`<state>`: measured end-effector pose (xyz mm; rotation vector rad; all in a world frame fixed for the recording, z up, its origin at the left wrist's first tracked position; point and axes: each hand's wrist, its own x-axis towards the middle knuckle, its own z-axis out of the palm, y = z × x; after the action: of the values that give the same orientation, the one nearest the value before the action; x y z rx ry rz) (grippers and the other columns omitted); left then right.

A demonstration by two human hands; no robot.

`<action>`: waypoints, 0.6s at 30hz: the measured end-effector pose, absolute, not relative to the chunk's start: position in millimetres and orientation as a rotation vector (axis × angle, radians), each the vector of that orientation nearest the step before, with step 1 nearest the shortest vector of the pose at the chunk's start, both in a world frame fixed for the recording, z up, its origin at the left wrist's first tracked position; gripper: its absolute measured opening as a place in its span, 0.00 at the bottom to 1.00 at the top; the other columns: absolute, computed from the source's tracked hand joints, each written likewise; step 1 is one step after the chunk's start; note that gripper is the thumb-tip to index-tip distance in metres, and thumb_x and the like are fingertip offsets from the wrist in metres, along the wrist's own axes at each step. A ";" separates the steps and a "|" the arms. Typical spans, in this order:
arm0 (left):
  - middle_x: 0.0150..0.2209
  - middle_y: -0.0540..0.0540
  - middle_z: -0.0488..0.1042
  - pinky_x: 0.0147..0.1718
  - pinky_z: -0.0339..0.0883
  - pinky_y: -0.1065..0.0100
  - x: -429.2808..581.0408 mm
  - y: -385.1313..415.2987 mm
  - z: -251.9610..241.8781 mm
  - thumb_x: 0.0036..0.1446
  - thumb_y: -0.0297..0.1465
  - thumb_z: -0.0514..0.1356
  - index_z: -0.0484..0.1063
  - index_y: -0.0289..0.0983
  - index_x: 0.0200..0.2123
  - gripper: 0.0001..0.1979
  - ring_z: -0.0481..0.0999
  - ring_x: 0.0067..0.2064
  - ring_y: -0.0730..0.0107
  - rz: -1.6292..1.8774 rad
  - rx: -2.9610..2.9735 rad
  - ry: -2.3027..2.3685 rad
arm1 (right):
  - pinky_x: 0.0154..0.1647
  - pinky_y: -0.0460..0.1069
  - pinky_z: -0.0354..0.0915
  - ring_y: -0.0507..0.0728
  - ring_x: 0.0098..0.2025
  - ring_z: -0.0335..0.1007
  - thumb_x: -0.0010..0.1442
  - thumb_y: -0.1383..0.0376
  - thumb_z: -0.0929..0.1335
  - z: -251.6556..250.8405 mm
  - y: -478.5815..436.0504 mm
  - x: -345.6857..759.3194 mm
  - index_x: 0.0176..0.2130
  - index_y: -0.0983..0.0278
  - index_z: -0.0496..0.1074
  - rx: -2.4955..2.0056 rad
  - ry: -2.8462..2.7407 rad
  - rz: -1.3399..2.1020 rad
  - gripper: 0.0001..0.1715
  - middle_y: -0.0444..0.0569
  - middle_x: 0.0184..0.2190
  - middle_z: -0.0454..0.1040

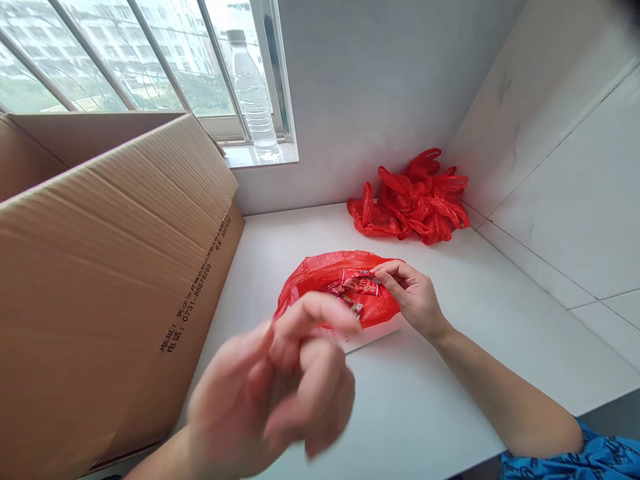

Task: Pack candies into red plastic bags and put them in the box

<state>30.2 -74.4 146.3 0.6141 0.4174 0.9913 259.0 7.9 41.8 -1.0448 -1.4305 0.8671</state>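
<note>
A red plastic bag [300, 277] lies on the white tabletop with its mouth open upward. Inside it are small shiny wrapped packets, among them a colourful one [354, 307]. My right hand [413, 297] is at the bag's right rim, thumb and fingers pinched on the end of a red snack packet [363, 283]. Close to the camera, my left hand [280, 387] is raised in front of the bag, smeared by motion. Its fingers are bent and apart, with nothing visible in them, and they cover the bag's near left part.
A large open cardboard box [125, 280] stands at the left. More red plastic bags [415, 200] lie heaped at the back right against the wall. A clear water bottle [255, 100] stands on the windowsill. Something white and printed [370, 339] lies under the bag.
</note>
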 end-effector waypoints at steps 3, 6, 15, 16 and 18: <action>0.16 0.56 0.54 0.20 0.58 0.75 44.9 -41.9 148.6 0.64 0.33 0.55 0.77 0.33 0.45 0.14 0.53 0.18 0.79 1.017 0.446 0.555 | 0.43 0.50 0.71 0.56 0.41 0.74 0.64 0.55 0.70 40.6 8.1 258.5 0.35 0.60 0.77 -1.053 -1.425 0.884 0.11 0.48 0.38 0.79; 0.17 0.57 0.52 0.20 0.55 0.76 48.0 -24.9 139.5 0.67 0.31 0.52 0.75 0.30 0.49 0.16 0.49 0.19 0.80 1.073 0.321 0.643 | 0.42 0.50 0.71 0.57 0.41 0.74 0.64 0.55 0.70 40.8 8.4 258.3 0.34 0.60 0.76 -1.052 -1.431 0.893 0.12 0.49 0.38 0.79; 0.18 0.57 0.53 0.21 0.56 0.75 46.2 -22.2 131.0 0.67 0.32 0.53 0.74 0.30 0.53 0.18 0.49 0.19 0.79 1.057 0.353 0.665 | 0.42 0.50 0.72 0.57 0.41 0.74 0.64 0.54 0.70 43.3 7.1 258.4 0.34 0.60 0.76 -1.054 -1.417 0.929 0.13 0.49 0.39 0.79; 0.18 0.57 0.53 0.21 0.56 0.75 46.4 -22.3 131.2 0.67 0.32 0.53 0.74 0.30 0.53 0.18 0.49 0.19 0.79 1.052 0.357 0.664 | 0.42 0.50 0.72 0.57 0.41 0.74 0.64 0.54 0.70 43.6 6.9 258.3 0.35 0.60 0.77 -1.054 -1.414 0.932 0.13 0.49 0.39 0.79; 0.18 0.57 0.52 0.20 0.56 0.75 46.6 -22.7 131.5 0.67 0.32 0.53 0.74 0.30 0.54 0.18 0.49 0.19 0.79 1.046 0.362 0.665 | 0.41 0.51 0.72 0.57 0.40 0.74 0.64 0.54 0.70 44.5 6.5 257.9 0.35 0.60 0.77 -1.053 -1.411 0.935 0.13 0.49 0.39 0.79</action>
<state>46.6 -22.7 131.5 0.3616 0.6653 1.0457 257.9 6.5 44.5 -1.0530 -1.4111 0.9353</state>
